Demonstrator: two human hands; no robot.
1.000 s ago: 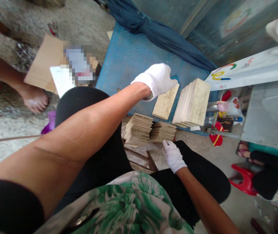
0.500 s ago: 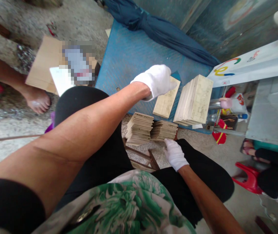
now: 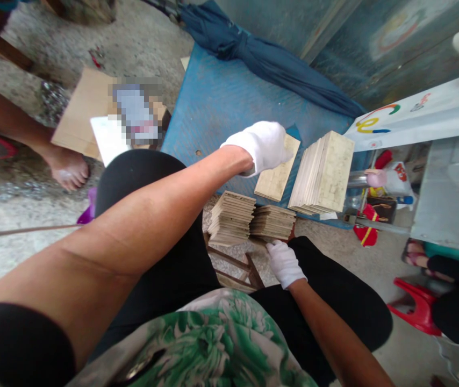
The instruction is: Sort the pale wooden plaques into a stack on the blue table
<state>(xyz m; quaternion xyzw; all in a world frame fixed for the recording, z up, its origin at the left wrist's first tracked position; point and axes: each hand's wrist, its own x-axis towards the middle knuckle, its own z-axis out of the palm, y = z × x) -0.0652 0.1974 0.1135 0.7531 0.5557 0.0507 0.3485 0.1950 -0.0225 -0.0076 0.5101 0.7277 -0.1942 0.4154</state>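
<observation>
A gloved left hand (image 3: 262,146) grips a single tile (image 3: 277,172) on the blue table (image 3: 221,102); the right hand (image 3: 283,262), fingers closed, touches a low tile stack (image 3: 273,222)

Bright, even daylight, soft and diffuse, apparently from above and to the left. Only faint shadows beneath the stacked tiles (image 3: 231,217) and under the left forearm. No harsh glare, though the white gloves (especially on the left hand (image 3: 259,146)) nearly blown out. Strong wide-angle bending at the edges, near arm swollen large. Slight softness at the corners. One rectangle by the cardboard (image 3: 82,110) deliberately pixelated.
</observation>
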